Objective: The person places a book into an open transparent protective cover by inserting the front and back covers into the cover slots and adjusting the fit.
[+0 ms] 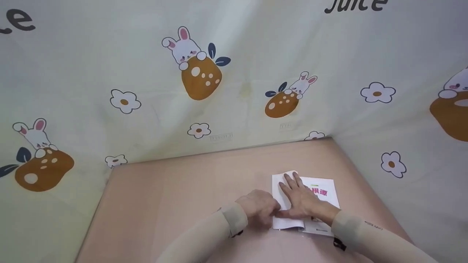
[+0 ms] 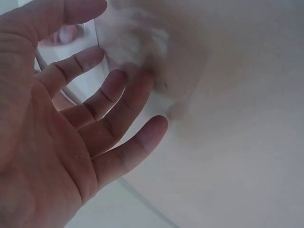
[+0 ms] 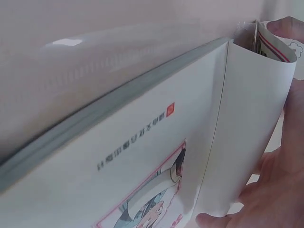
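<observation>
A white book with red title characters lies on the table's right side. Its white cover flap is bent over along the left part, and the right wrist view shows this flap curving up in a loose fold. My right hand presses on the flap with spread fingers, thumb toward the left edge. At that left edge is my left hand; in the left wrist view its fingers are loosely bent, fingertips right at a clear plastic film. Clear film also shows beside the book's edge.
The pinkish table extends far to the left of the book. A pale curtain printed with rabbits and flowers hangs along the back and both sides of the table. Both forearms wear light sleeves.
</observation>
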The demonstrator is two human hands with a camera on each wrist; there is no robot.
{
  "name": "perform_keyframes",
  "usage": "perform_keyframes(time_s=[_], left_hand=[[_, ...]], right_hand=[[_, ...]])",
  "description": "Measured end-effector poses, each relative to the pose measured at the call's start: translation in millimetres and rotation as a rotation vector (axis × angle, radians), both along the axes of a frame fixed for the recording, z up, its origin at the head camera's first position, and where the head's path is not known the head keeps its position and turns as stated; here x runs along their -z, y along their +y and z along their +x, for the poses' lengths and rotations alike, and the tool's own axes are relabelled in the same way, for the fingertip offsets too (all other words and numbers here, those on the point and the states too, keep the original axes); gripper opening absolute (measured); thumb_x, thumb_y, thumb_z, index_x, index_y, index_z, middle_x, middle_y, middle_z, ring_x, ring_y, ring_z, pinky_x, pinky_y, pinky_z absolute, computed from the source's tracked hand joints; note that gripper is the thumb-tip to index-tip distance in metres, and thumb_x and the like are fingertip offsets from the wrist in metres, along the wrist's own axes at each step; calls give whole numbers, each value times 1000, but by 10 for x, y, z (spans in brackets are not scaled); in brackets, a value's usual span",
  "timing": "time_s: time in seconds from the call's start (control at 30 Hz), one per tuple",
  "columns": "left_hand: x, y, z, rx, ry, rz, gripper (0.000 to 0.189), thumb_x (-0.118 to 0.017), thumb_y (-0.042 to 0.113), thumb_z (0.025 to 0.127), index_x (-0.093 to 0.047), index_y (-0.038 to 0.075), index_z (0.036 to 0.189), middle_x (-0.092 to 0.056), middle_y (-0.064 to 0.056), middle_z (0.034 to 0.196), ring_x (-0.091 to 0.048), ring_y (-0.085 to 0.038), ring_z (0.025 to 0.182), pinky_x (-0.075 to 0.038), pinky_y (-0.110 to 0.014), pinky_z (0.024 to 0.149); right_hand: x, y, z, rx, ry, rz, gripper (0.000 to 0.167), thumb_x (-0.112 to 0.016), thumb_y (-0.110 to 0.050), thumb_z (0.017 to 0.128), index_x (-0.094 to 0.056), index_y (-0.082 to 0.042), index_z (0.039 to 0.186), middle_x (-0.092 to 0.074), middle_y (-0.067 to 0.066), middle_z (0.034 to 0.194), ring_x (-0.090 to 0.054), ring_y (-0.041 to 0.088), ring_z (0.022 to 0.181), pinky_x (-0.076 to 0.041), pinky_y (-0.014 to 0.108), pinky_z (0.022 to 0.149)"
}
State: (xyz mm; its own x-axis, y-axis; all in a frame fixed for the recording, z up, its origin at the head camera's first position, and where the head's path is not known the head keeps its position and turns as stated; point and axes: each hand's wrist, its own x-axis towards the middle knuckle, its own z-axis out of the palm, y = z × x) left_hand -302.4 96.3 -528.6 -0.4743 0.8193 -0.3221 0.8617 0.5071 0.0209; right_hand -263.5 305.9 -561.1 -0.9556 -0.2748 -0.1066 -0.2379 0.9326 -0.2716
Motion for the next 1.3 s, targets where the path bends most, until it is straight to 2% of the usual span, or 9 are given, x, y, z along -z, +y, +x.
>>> perform_keyframes(time_s=[0.13,0.27,0.4,0.47,0.53,0.7,0.83,1.07,1.3], left_hand=[[51,-17,9,-34,-39,65,17,-84,25,89,-80,24,105,-67,9,82,-58,-11,78,-51,-25,73],[116,-69,-23,-150,-98,151,39,-83,25,92,-74,20,130,-75,3,102,-65,-12,90,-58,-28,84],[201,-126,-14,-260,-59,181,75,-80,38,98,-53,15,164,-65,-9,156,-65,-25,140,-58,-39,117],[253,-169,16,-309,-55,159,86,-76,45,101,-42,12,173,-46,-13,178,-47,-34,164,-49,-45,130],[319,-220,50,-355,-84,146,93,-71,52,103,-34,7,176,-29,-18,186,-29,-38,174,-39,-50,138],[423,-337,112,-454,-152,125,102,-51,70,107,-20,5,179,-9,-21,190,-9,-39,179,-20,-56,145],[395,-392,110,-512,-206,97,112,-40,85,103,-13,10,181,0,-16,192,2,-35,180,-9,-57,146],[344,-383,124,-532,-232,94,123,-43,94,97,-12,11,181,2,-14,192,3,-33,180,-6,-56,146],[343,-361,133,-535,-253,102,130,-42,99,93,-9,10,181,7,-14,192,6,-34,180,-2,-56,147]], right_hand=[[31,-22,-22,9,14,10,118,-82,-72,85,-43,0,170,-23,30,185,-12,61,172,-36,76,131],[88,-57,-17,29,19,20,117,-78,-73,89,-39,-1,173,-18,28,187,-8,59,174,-36,77,130],[131,-107,3,44,27,-1,117,-73,-73,94,-32,3,174,-11,32,187,-5,59,174,-30,76,134],[139,-116,31,50,28,-39,117,-70,-71,97,-28,6,174,-8,35,186,-4,60,173,-27,75,136],[134,-100,85,66,24,-87,115,-67,-67,101,-21,10,174,-4,38,184,-4,62,172,-24,74,138],[126,11,278,138,-12,-174,114,-62,-63,106,-11,12,174,-1,40,183,-6,65,171,-18,76,138],[168,33,363,151,-42,-181,113,-55,-67,108,-6,8,176,0,38,185,-6,63,172,-11,76,139],[297,-154,359,179,18,-202,102,-52,-58,112,-10,11,175,0,40,183,-7,63,171,-9,80,138],[319,-429,249,224,15,-196,104,-49,-63,112,-12,11,175,0,39,184,-4,62,172,-5,81,137]])
